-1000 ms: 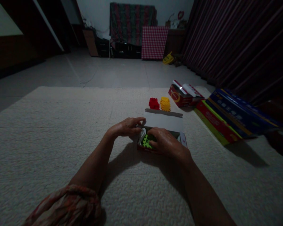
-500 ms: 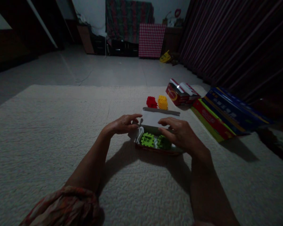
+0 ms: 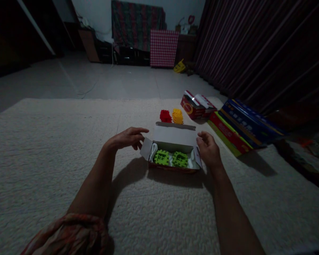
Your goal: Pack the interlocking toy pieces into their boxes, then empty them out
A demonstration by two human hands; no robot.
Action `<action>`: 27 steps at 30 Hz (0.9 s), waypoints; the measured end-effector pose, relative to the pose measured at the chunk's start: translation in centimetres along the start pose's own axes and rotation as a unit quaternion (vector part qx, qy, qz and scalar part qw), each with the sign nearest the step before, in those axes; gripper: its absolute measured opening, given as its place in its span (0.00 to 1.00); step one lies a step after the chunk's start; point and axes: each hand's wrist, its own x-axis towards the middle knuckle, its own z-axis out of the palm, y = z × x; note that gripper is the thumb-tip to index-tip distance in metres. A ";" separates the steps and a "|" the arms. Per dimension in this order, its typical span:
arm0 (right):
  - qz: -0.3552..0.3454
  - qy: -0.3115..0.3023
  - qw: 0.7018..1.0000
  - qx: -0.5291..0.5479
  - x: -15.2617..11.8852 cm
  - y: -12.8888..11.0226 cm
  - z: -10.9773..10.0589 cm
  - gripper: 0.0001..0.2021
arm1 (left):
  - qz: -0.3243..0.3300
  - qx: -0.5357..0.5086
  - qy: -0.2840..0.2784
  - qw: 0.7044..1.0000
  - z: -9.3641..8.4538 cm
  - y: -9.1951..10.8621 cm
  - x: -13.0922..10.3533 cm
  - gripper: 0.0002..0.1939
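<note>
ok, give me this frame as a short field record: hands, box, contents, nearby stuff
left hand: open, fingertips at the left end flap of the small box
right hand: open, against the box's right end flap
box state: lid folded back, lying on the rug
contents: two green pieces, white wrapping at the sides
behind box: red piece, yellow piece
right of box: another small box, flat stacked boxes

Two pieces (image 3: 171, 159) in box (image 3: 172, 141), hands flanking.
</note>
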 end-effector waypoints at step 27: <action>0.072 -0.129 0.957 0.250 -3.9 0.2 -0.1 0.32 | 0.130 -0.102 -0.095 0.982 2.9 -2.2 3.5 0.41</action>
